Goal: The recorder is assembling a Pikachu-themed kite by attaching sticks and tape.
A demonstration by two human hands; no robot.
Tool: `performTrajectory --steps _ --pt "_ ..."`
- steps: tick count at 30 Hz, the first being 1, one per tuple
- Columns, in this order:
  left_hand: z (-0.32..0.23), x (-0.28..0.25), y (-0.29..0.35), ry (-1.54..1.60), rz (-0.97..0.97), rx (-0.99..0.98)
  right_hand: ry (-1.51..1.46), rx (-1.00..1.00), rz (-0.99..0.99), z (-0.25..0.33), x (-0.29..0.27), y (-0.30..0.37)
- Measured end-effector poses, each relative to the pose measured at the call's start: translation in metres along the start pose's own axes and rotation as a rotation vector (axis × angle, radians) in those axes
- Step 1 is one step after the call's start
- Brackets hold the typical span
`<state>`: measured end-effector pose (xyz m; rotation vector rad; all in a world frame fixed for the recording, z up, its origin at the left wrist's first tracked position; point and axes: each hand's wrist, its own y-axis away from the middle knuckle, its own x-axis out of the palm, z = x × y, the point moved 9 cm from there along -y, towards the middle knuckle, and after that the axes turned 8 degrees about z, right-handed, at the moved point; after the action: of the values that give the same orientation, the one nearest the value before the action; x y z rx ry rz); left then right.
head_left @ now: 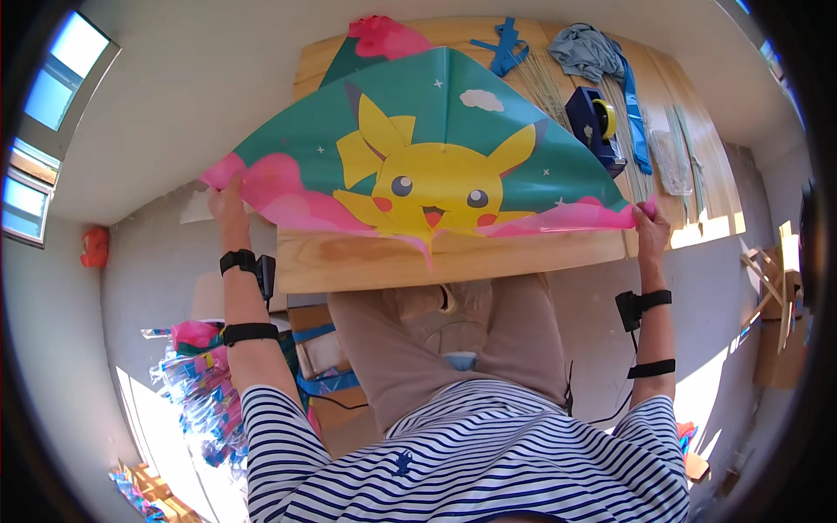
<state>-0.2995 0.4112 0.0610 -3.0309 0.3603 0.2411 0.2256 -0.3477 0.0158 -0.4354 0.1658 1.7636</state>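
Observation:
A large triangular kite sail [558, 166], green with pink clouds and a yellow cartoon animal, is stretched wide above the wooden table. My left hand [228, 202] is closed on its pink left corner. At the opposite corner my right hand [650, 225] pinches the pink tip between thumb and fingers. The sail's peak points away from me, and its lower edge hangs near the table's front edge. Behind it, partly covered, lies another green and pink sheet [384, 37].
On the wooden table [453, 260] stand a dark blue tape dispenser [596, 129] with yellow tape, thin sticks [542, 87], blue strips [506, 48], a grey-blue cloth [586, 50] and a clear plastic bag [670, 164]. Plastic-wrapped colourful packages [205, 401] and cardboard boxes [336, 410] sit below, left.

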Motion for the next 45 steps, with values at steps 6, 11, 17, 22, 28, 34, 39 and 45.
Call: performTrajectory --steps 6,11,17,22,28,34,39,45 --pt "-0.108 0.099 0.126 -0.818 -0.125 0.668 0.111 0.039 -0.057 -0.009 0.004 0.018" --pt "-0.098 0.153 0.209 -0.880 0.170 0.771 0.628 0.133 -0.059 -0.004 0.008 0.026" --pt "-0.017 0.223 0.280 -0.928 0.689 0.630 0.864 -0.494 -0.010 0.149 0.100 0.095" --pt "-0.010 0.237 0.286 -0.944 0.793 0.559 0.568 -0.710 0.665 0.160 0.248 0.188" --pt "0.014 0.227 0.257 -1.036 0.847 0.444 0.774 -0.625 0.826 0.124 0.289 0.231" --pt "0.018 0.203 0.215 -1.120 0.845 0.368 0.779 -0.643 0.862 0.124 0.261 0.251" --pt "0.014 0.200 0.216 -1.201 0.811 0.343 0.606 -0.603 0.800 0.132 0.253 0.236" --pt "0.015 0.206 0.277 -1.110 0.817 0.452 0.724 -0.579 0.573 0.121 0.249 0.190"
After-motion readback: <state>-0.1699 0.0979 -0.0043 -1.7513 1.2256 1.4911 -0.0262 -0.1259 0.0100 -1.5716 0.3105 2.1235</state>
